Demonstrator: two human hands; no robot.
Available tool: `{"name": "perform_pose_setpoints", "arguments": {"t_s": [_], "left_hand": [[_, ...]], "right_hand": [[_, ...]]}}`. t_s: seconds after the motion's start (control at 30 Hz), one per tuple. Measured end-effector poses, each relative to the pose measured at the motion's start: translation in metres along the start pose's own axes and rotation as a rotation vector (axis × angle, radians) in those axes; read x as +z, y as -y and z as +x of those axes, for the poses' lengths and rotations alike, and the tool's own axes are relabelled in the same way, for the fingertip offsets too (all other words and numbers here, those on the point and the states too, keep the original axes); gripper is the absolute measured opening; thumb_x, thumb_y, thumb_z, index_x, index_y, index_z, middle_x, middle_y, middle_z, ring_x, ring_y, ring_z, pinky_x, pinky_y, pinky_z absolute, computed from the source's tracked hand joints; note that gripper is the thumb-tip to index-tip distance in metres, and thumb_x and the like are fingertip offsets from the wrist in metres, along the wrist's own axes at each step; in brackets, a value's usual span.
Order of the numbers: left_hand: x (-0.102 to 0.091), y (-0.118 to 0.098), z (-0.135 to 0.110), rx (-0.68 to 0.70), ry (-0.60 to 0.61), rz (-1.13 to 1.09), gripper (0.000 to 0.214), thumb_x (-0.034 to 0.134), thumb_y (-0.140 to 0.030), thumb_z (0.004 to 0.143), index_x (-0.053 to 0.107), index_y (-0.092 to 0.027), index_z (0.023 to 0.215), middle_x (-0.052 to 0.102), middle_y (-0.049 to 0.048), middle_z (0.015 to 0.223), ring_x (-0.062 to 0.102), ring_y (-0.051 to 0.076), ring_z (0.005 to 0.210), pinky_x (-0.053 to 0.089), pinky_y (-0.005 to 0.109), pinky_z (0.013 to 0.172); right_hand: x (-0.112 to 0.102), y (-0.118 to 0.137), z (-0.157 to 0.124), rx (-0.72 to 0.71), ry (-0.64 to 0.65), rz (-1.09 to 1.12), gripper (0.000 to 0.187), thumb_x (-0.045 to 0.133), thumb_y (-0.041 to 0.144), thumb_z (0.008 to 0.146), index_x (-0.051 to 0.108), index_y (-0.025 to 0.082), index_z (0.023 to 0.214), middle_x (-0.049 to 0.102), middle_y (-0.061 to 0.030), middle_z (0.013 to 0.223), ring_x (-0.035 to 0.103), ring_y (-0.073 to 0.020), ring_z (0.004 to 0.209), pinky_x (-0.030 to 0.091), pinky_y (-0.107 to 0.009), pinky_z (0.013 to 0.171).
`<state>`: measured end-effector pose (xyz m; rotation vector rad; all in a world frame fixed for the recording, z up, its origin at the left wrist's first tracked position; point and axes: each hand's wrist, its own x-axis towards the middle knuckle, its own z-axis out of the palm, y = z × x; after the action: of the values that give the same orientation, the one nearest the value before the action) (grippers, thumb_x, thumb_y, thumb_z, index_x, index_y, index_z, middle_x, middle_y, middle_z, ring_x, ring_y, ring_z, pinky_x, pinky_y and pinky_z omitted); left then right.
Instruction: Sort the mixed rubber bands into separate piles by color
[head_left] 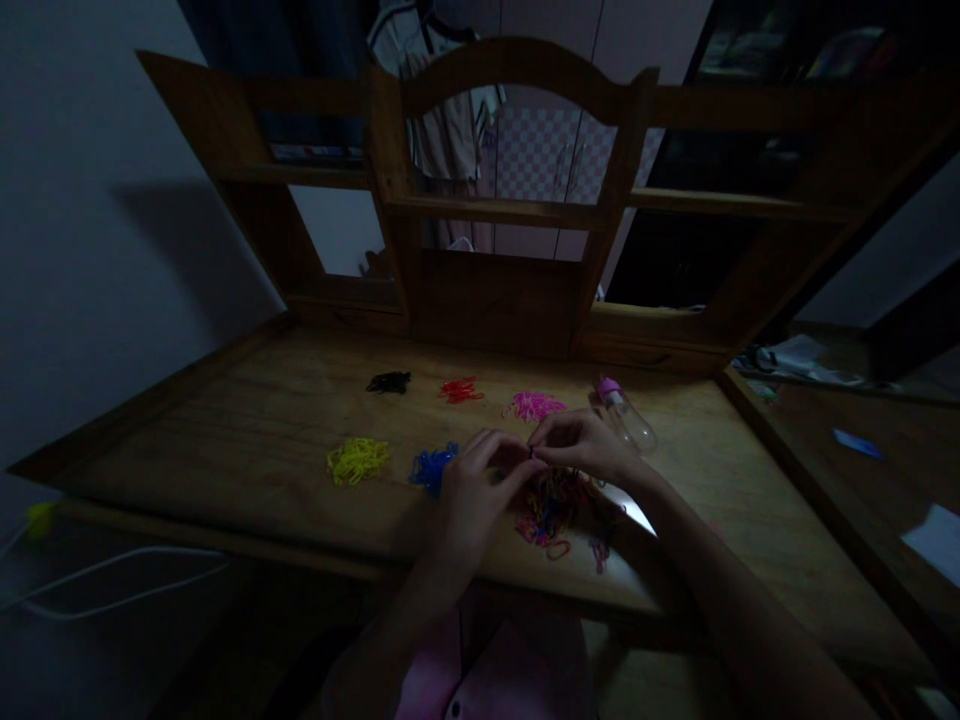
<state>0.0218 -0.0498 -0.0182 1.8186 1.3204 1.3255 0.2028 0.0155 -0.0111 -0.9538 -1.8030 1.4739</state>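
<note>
I see left hand point(481, 470) and right hand point(583, 441) pinched closed on dark bit point(532, 453); mixed pile point(553, 512) near, probably for reach.

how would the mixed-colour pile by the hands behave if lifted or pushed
The mixed-colour pile would probably be floppy, since its thin strands curl and loop. Picked up, it may snag or drop pieces, as the strands overlap. Pushed, it would likely spread rather than roll, being loose, with loops sticking out.
</note>
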Motion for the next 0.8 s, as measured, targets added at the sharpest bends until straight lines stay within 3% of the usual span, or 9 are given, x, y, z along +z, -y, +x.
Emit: {"name": "perform_pose_setpoints", "arguments": {"t_s": [0.27, 0.53, 0.8], "left_hand": [[-0.007, 0.001, -0.004, 0.029, 0.011, 0.064, 0.003, 0.065, -0.022, 0.083, 0.063, -0.020, 0.082, 0.066, 0.0004, 0.083, 0.066, 0.013, 0.076, 0.053, 0.023, 0.071], [-0.017, 0.011, -0.013, -0.158, 0.007, -0.133, 0.014, 0.063, -0.020, 0.083, 0.062, -0.021, 0.096, 0.070, 0.0020, 0.090, 0.071, 0.014, 0.077, 0.060, 0.024, 0.070], [-0.039, 0.020, -0.017, -0.080, -0.147, 0.082, 0.025, 0.058, -0.012, 0.081, 0.064, -0.023, 0.103, 0.069, 0.0024, 0.091, 0.070, 0.014, 0.077, 0.060, 0.028, 0.072]], "right_hand": [[0.005, 0.000, -0.001, -0.016, 0.044, 0.030, 0.022, 0.078, 0.033, 0.073, 0.070, 0.014, 0.081, 0.071, -0.0028, 0.069, 0.068, -0.0130, 0.063, 0.053, -0.022, 0.060], [0.020, 0.003, 0.004, -0.005, 0.074, 0.114, 0.037, 0.078, 0.037, 0.073, 0.066, 0.016, 0.102, 0.074, -0.0037, 0.079, 0.070, -0.0147, 0.066, 0.057, -0.026, 0.064], [0.050, 0.024, 0.015, -0.036, 0.026, -0.119, 0.027, 0.075, 0.039, 0.077, 0.071, 0.015, 0.089, 0.073, -0.0055, 0.083, 0.069, -0.0151, 0.072, 0.055, -0.024, 0.065]]}}
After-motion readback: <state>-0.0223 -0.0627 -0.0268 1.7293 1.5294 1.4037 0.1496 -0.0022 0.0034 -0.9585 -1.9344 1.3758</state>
